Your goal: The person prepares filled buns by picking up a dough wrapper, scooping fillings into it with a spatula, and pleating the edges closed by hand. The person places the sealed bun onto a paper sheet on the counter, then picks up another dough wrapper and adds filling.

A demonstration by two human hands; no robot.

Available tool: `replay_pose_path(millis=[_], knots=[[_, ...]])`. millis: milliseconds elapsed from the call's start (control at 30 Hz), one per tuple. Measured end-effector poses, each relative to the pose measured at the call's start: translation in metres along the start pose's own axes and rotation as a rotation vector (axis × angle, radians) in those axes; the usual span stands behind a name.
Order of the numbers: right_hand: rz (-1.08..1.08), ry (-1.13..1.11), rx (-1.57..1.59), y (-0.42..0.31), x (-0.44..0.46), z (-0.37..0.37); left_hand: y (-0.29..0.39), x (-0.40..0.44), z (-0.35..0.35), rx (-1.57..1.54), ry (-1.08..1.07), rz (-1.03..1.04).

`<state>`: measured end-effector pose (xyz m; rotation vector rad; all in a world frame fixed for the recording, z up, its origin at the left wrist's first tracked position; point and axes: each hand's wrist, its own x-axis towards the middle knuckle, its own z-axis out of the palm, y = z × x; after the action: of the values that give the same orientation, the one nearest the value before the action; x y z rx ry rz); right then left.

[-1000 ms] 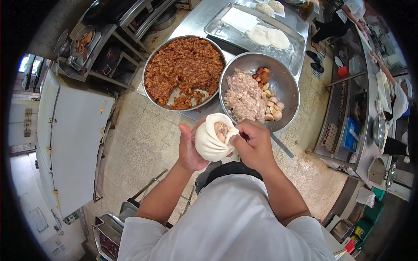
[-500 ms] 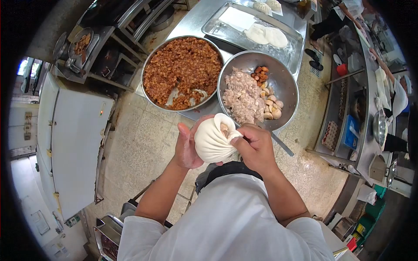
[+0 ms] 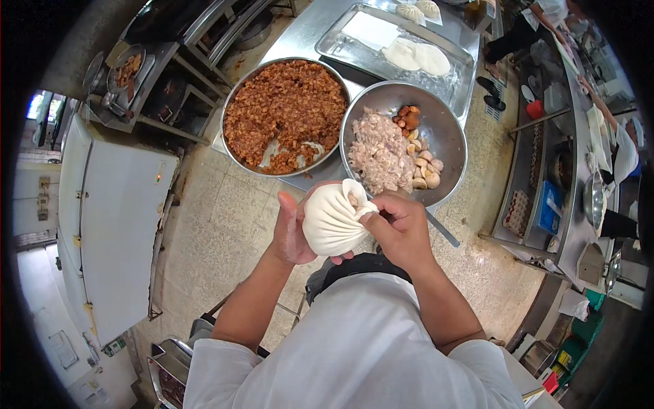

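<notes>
A pleated steamed bun (image 3: 334, 221) of white dough rests in my left hand (image 3: 289, 232), whose fingers curl under it with the thumb up along its side. My right hand (image 3: 400, 225) pinches the gathered dough rim at the bun's right side. A small opening at the top shows pale filling inside. Just beyond my hands stands a steel bowl (image 3: 453, 167) with minced meat (image 3: 381, 150), halved pale pieces (image 3: 428, 167) and reddish-brown chunks (image 3: 409, 117). A metal handle sticks out below that bowl. Left of it is a round pan (image 3: 229, 146) of reddish-brown chopped filling (image 3: 286, 102).
A metal tray (image 3: 466, 75) behind the bowls holds flat dough rounds (image 3: 415, 56) and white paper. Two finished buns (image 3: 419, 9) sit at the far end. At left is a white freezer (image 3: 119, 232); at right, shelving (image 3: 538, 177) and another person (image 3: 623, 150).
My right fingers have drawn the rim further together, and the opening in the bun looks smaller. The bun has turned slightly in my left hand.
</notes>
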<state>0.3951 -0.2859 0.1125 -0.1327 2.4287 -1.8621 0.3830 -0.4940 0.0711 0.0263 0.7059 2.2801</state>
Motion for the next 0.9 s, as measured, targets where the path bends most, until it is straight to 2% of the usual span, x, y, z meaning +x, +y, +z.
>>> replay_pose_path(millis=[133,200,233,300,333,400,433,500,600,700,733,800,833,900], knots=[[0.080,0.099,0.137,-0.010,0.005,0.005,0.006,0.001,0.003,0.227,-0.040,-0.006],[0.215,0.015,0.351,-0.001,0.005,0.006,0.007,0.002,0.014,0.293,0.089,0.023],[0.213,0.015,0.352,0.001,0.005,0.005,0.008,0.001,0.010,0.295,0.089,0.024],[0.030,0.052,0.125,0.004,0.005,0.004,0.011,0.002,-0.002,0.022,-0.076,-0.077],[0.030,0.053,0.127,0.005,0.005,0.002,0.008,0.002,-0.007,0.023,-0.075,-0.078],[-0.088,0.013,-0.043,0.006,0.004,-0.001,0.003,0.005,-0.009,-0.264,-0.201,-0.102],[-0.084,0.015,-0.044,0.005,0.002,-0.001,0.002,0.006,-0.004,-0.266,-0.202,-0.106],[0.114,0.048,0.105,-0.002,0.002,0.000,-0.001,0.006,0.010,0.004,-0.022,0.012],[0.181,0.050,0.267,-0.006,0.007,0.002,-0.004,0.009,0.014,0.164,0.076,0.099],[0.210,0.032,0.315,0.004,0.004,0.005,0.000,0.005,0.010,0.251,0.060,0.046],[0.208,0.032,0.315,0.005,0.004,0.004,0.000,0.005,0.010,0.252,0.059,0.048],[0.001,0.033,0.073,0.005,0.003,0.002,0.000,0.006,0.011,0.121,0.040,0.059],[0.001,0.034,0.074,0.004,0.003,0.001,-0.001,0.006,0.011,0.122,0.040,0.058],[-0.038,0.013,-0.011,0.000,0.000,0.000,-0.004,0.005,0.011,-0.083,0.065,0.027]])
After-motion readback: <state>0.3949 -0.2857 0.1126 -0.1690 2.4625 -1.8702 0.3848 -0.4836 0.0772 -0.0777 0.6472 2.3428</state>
